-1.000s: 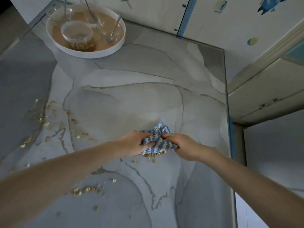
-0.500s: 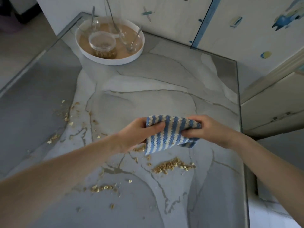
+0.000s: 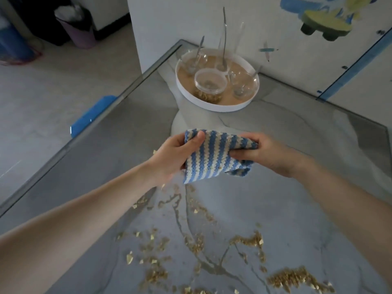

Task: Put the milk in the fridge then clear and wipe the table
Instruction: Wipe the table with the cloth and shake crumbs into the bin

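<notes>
Apparently above table (image 3: 318, 132), away from edges, left hand (image 3: 175, 159), right hand (image 3: 268, 154) grip cloth (image 3: 212, 158)

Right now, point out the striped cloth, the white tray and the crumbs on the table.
striped cloth (image 3: 212, 158), head view, middle of its striped face
white tray (image 3: 212, 106), head view, its near outer wall
crumbs (image 3: 292, 279), head view, the dense heap at lower right

— We're seeing blue and cream stripes running across the cloth (image 3: 214, 155).
— And we're looking at a grey table (image 3: 297, 134) veined like marble, golden crumbs (image 3: 297, 279) dotting it, a white tray (image 3: 222, 108) showing tan inside.
</notes>
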Available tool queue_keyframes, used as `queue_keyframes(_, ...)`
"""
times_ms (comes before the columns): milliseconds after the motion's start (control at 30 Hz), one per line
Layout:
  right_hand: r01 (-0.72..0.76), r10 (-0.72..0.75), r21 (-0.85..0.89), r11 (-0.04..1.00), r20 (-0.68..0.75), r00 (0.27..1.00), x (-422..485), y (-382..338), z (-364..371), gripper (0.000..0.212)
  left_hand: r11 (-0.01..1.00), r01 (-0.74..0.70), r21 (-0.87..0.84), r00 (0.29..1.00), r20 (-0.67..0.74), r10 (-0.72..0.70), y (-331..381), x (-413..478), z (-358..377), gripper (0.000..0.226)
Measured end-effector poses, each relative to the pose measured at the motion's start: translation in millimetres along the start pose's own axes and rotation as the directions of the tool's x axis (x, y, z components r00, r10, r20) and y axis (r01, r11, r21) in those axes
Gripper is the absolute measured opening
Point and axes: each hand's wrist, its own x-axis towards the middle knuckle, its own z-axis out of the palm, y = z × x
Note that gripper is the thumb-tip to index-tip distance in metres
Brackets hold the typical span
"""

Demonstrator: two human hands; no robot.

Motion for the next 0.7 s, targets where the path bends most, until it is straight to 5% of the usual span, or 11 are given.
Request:
queue_keyframes(333,0.23,-0.234,-0.052,0.972,-0.085,0.968,137.5,-79.0,57.9,0.013,0.917,-0.241,0.319,0.879,-0.329,0.346,40.2,48.2,-116.9,0.033)
queue_keyframes(433,0.256,-0.264,-0.084,0.963,-0.098,0.96,169.9,-80.3,80.3,0.018,0.834,-0.253,0.491,0.839,-0.317,0.442,31.9,56.4,-141.7,0.016)
queue_keyframes(700,0.25,-0.244,-0.34,0.907,0.058,0.968,185.8,-28.3,129.4,0.033,0.627,-0.032,0.778,0.972,-0.121,0.201,-30.0,52.2,-164.3,0.029)
